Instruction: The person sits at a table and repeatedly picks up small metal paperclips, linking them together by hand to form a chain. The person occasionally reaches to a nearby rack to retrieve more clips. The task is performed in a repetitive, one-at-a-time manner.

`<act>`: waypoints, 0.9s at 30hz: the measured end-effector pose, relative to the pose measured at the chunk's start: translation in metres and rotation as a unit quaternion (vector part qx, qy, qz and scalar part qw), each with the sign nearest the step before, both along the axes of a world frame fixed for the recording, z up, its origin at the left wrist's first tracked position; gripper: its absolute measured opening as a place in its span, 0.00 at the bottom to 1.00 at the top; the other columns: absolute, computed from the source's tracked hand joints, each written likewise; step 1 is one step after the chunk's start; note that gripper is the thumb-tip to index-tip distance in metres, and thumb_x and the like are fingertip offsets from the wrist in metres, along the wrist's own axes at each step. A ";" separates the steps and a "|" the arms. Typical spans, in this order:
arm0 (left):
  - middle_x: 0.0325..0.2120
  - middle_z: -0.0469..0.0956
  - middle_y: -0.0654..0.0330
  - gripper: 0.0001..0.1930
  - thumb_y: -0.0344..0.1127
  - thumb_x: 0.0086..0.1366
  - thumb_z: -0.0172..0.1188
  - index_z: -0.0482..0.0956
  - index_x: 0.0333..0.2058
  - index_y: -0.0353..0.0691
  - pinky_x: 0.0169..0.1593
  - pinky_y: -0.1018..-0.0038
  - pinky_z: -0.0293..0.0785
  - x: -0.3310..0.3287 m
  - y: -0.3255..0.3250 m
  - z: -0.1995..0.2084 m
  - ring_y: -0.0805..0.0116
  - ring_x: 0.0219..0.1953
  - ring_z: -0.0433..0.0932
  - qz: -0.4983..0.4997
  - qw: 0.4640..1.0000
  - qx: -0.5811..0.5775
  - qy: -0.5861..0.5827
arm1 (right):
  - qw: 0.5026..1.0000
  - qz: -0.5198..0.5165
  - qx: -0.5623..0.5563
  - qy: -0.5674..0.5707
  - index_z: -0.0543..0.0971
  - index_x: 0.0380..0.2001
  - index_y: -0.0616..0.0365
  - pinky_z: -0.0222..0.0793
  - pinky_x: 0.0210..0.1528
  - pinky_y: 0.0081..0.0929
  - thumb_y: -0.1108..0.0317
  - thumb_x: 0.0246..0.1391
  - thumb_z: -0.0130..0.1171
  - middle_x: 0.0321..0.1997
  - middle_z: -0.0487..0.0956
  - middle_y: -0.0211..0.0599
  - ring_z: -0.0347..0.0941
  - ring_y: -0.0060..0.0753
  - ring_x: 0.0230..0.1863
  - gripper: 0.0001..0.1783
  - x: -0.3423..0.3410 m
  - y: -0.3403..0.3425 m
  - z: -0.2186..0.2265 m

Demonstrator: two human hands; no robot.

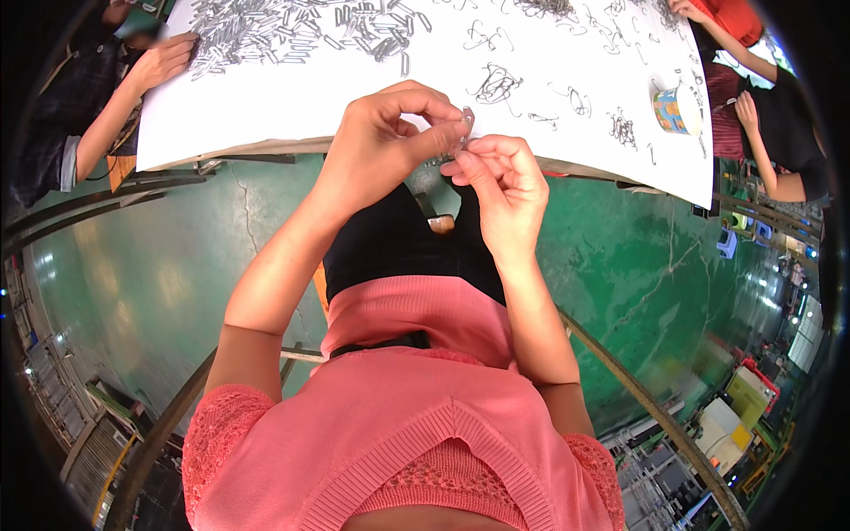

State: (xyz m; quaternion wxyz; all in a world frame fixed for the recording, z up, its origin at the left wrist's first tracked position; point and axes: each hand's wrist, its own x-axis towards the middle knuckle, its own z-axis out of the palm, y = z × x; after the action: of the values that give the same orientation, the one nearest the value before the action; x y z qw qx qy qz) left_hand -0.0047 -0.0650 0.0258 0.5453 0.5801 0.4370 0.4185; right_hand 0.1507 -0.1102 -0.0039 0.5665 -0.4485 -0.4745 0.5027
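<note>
My left hand (382,146) is closed in a pinch, thumb against forefinger, over the table's near edge. From its fingertips sticks up a small shiny metal piece (468,115), narrow and rounded at the end. Close beside it, the thumb and forefinger of my right hand (506,177) are pinched just below that piece; what sits between them is too small to tell. Beyond my left hand spreads a heap of small oblong metal pieces (381,46). Thin dark bent wire pieces (498,84) lie in loose clumps beyond my right hand.
The table's white top (221,124) ends just past my knees. A patterned paper tub (677,111) stands at the right. One co-worker's hand (166,62) rests at the left edge of the table; another co-worker's hand (747,111) is at the right. A green floor (620,292) lies below.
</note>
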 end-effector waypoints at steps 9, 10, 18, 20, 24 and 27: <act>0.32 0.78 0.63 0.04 0.26 0.54 0.64 0.82 0.30 0.38 0.33 0.80 0.65 -0.001 -0.006 -0.004 0.76 0.35 0.72 0.049 0.990 0.110 0.071 | 0.959 -0.081 -0.026 -0.271 0.78 0.34 0.59 0.68 0.30 0.25 0.61 0.57 0.55 0.30 0.79 0.35 0.74 0.22 0.27 0.12 0.049 0.091 -0.021; 0.32 0.78 0.63 0.04 0.26 0.54 0.64 0.82 0.30 0.38 0.33 0.80 0.65 0.001 -0.005 -0.002 0.76 0.35 0.72 0.048 0.990 0.115 0.072 | 0.933 -0.090 -0.014 -0.349 0.79 0.33 0.57 0.69 0.33 0.26 0.60 0.56 0.55 0.30 0.80 0.36 0.75 0.26 0.29 0.12 0.065 0.121 -0.035; 0.32 0.77 0.62 0.06 0.28 0.53 0.65 0.82 0.32 0.38 0.32 0.79 0.68 0.008 -0.019 -0.003 0.74 0.32 0.73 0.047 0.990 0.108 0.077 | 0.706 0.043 -0.141 -0.693 0.81 0.33 0.55 0.71 0.44 0.34 0.66 0.51 0.52 0.38 0.80 0.40 0.76 0.40 0.43 0.10 0.058 0.223 -0.028; 0.31 0.77 0.63 0.05 0.27 0.54 0.64 0.83 0.31 0.38 0.33 0.80 0.66 0.009 -0.022 -0.002 0.75 0.33 0.72 0.052 0.991 0.092 0.082 | 0.676 0.071 -0.110 -0.725 0.80 0.33 0.57 0.71 0.45 0.34 0.68 0.51 0.50 0.40 0.80 0.41 0.76 0.41 0.44 0.11 0.055 0.224 -0.028; 0.30 0.79 0.63 0.05 0.28 0.55 0.64 0.83 0.31 0.38 0.31 0.80 0.67 0.010 -0.026 -0.006 0.75 0.32 0.74 0.051 0.990 0.092 0.095 | 0.717 0.022 -0.054 -0.694 0.78 0.33 0.61 0.70 0.47 0.33 0.69 0.52 0.48 0.40 0.80 0.41 0.76 0.41 0.45 0.11 0.065 0.214 -0.038; 0.29 0.81 0.62 0.04 0.29 0.55 0.64 0.83 0.31 0.38 0.31 0.79 0.67 0.011 -0.030 -0.009 0.76 0.31 0.75 0.046 0.989 0.098 0.106 | 0.810 -0.008 -0.073 -0.582 0.76 0.34 0.63 0.71 0.44 0.31 0.71 0.53 0.48 0.37 0.80 0.40 0.77 0.37 0.40 0.09 0.086 0.202 -0.045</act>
State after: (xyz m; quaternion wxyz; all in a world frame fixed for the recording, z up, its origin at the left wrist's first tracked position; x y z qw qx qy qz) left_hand 0.0066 -0.0947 0.0172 0.4169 0.6507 0.4756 0.4203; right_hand 0.2365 0.0916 -0.0485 0.1538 -0.7006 -0.6742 0.1761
